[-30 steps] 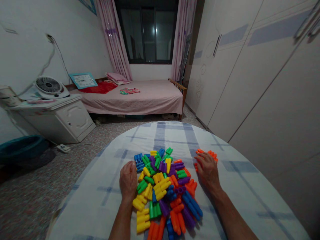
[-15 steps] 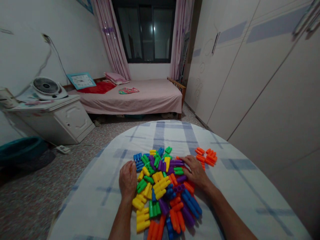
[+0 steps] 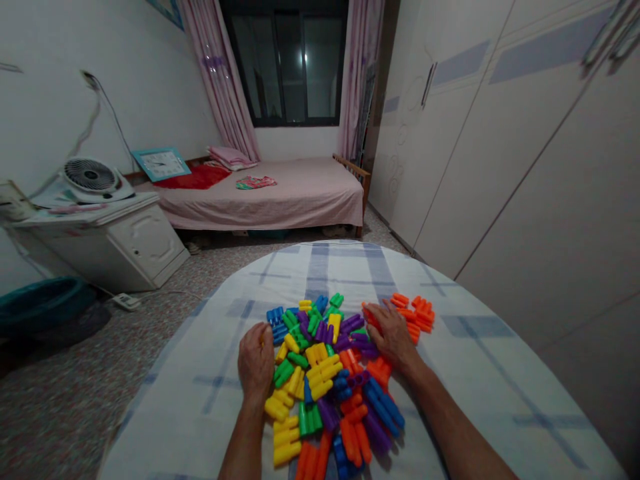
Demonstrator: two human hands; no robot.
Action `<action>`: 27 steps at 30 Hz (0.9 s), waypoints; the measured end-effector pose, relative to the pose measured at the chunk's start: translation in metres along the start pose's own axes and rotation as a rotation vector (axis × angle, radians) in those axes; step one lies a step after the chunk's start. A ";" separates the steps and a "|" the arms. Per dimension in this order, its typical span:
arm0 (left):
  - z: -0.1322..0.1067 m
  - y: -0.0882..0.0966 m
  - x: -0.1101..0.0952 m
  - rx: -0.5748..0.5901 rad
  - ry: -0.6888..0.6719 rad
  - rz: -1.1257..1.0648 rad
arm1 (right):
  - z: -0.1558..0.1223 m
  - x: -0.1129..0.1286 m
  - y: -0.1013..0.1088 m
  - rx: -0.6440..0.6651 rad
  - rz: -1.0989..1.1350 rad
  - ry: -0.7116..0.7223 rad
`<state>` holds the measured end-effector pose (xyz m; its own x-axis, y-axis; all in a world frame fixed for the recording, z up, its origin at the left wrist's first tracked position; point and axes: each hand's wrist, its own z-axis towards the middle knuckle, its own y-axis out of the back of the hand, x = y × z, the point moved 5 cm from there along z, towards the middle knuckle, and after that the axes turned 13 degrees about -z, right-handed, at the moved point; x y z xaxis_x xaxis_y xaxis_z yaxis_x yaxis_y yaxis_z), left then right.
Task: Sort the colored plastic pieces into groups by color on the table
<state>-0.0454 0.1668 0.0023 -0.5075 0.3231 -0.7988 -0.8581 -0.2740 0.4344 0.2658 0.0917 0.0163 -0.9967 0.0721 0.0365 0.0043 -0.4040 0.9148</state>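
Note:
A pile of colourful plastic building blocks (image 3: 324, 375), shaped like joined tubes in yellow, green, blue, purple and orange, lies on the table. My left hand (image 3: 256, 360) rests curled at the pile's left edge, close to some blue blocks (image 3: 277, 325). A small orange spot shows at its fingers, but I cannot make out what it holds. At the upper right of the pile, my right hand (image 3: 393, 333) has its fingers closed over an orange block (image 3: 371, 316), partly hidden beneath them. Just beyond that hand sits a separate group of orange blocks (image 3: 423, 313).
A blue-and-white checked cloth (image 3: 480, 387) covers the round-edged table. Behind it stand a bed (image 3: 300, 200) and, to the left, a white cabinet (image 3: 145, 243) with a fan (image 3: 93, 177) on top. Tall wardrobe doors (image 3: 545, 220) line the right side.
My right hand has shifted slightly right and away from the purple and green blocks, with an orange block under its fingers moving along. The left hand stays where it was.

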 end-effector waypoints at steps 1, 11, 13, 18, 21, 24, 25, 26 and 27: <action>0.000 0.000 0.000 -0.002 0.000 0.000 | 0.000 -0.004 0.002 -0.024 -0.036 -0.033; 0.000 0.001 -0.001 -0.001 0.000 0.000 | -0.005 -0.005 0.024 -0.209 0.136 -0.083; 0.000 0.001 -0.001 -0.004 0.005 -0.002 | -0.005 -0.001 0.024 -0.128 0.248 -0.048; -0.001 0.001 -0.001 -0.007 0.007 -0.013 | -0.021 0.001 0.031 0.186 0.293 0.103; -0.001 0.000 0.000 0.003 0.011 -0.003 | -0.037 0.003 0.038 0.320 0.303 0.159; -0.001 0.000 0.001 0.013 0.008 0.009 | -0.047 0.006 0.041 0.379 0.305 0.125; -0.001 0.000 0.002 0.013 0.006 0.010 | -0.048 0.007 0.041 0.378 0.302 0.107; -0.001 0.000 0.002 0.013 0.005 0.012 | -0.048 0.008 0.040 0.364 0.297 0.082; -0.001 0.000 0.002 0.011 0.003 0.013 | -0.048 0.006 0.040 0.333 0.281 0.043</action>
<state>-0.0460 0.1668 0.0003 -0.5182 0.3168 -0.7944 -0.8523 -0.2682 0.4491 0.2560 0.0322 0.0343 -0.9556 -0.0392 0.2921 0.2945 -0.0859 0.9518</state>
